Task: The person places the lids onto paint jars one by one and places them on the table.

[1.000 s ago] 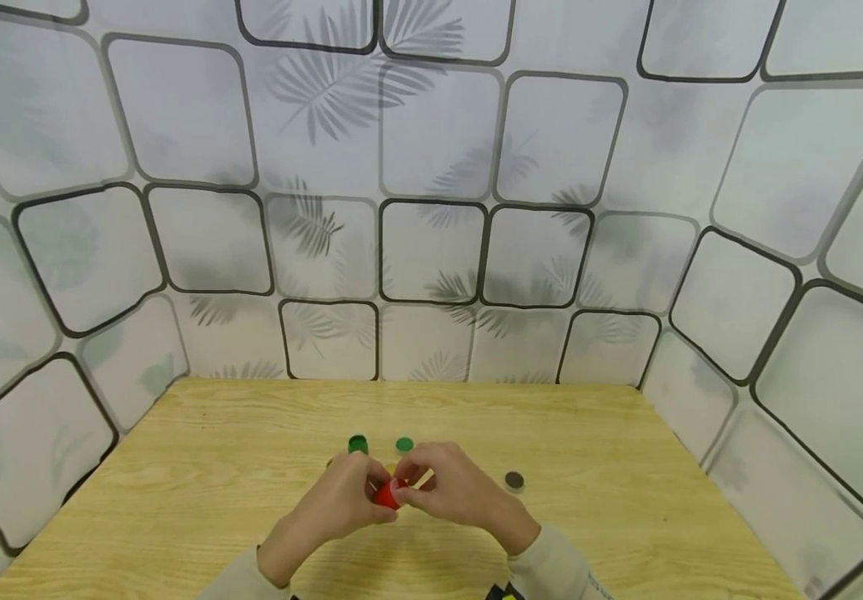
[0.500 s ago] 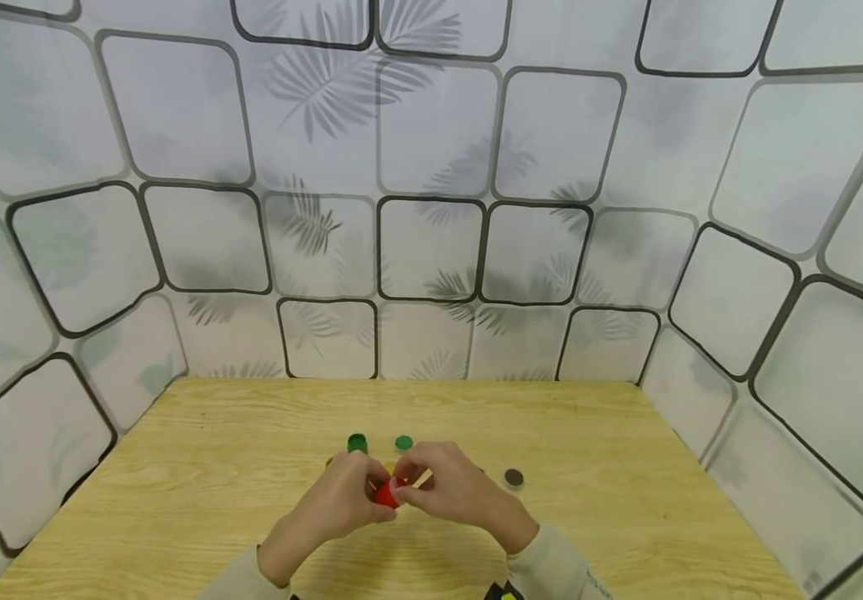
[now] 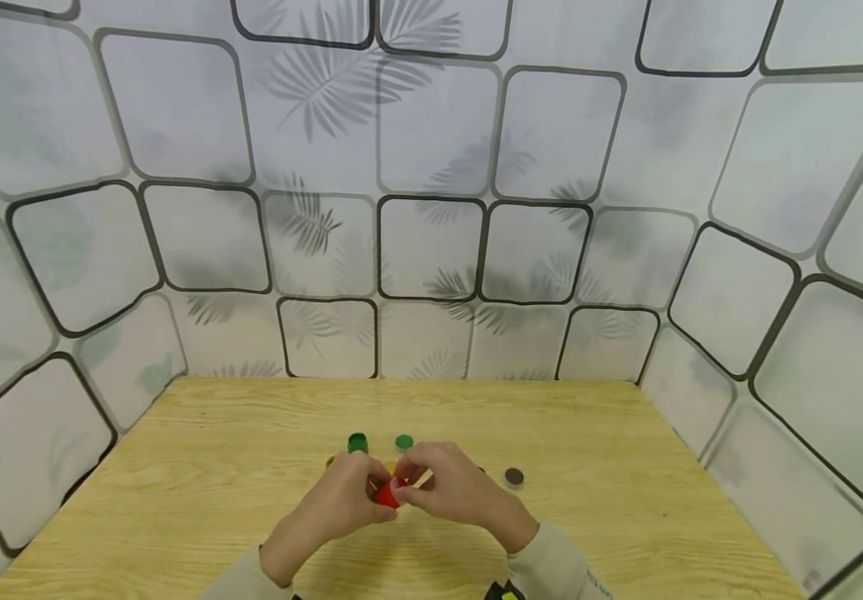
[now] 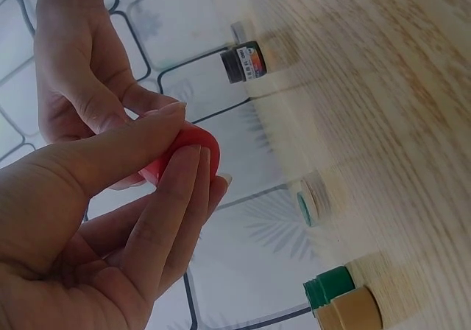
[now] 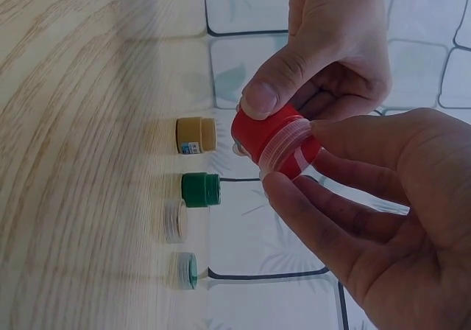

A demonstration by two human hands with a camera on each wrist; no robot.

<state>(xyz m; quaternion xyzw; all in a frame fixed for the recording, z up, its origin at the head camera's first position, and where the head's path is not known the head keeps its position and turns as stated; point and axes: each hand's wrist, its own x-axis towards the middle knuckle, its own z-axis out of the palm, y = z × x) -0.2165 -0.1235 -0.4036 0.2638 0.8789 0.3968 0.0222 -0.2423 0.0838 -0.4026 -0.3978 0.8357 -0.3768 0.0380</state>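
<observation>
Red jar [image 5: 259, 134], left hand [image 3: 347, 498] in closed grip around it, right hand [image 3: 448, 486] around clear lid [image 5: 283, 146] (ridged)

1. The red jar [image 5: 255, 132] has a clear lid [image 5: 283, 146].
2. 1 green jar [image 5: 196, 189], 1 tan jar [image 5: 195, 133], 1 seemingly black jar [image 4: 232, 66].
3. The table [image 3: 589, 517] is yellow-grained.
4. The backdrop [image 3: 431, 250] is white with a grey leaf-and-square print.

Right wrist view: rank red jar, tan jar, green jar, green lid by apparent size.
1. Red jar, nearest the camera
2. Tan jar and green jar: too alike to rank
3. Green lid
</observation>
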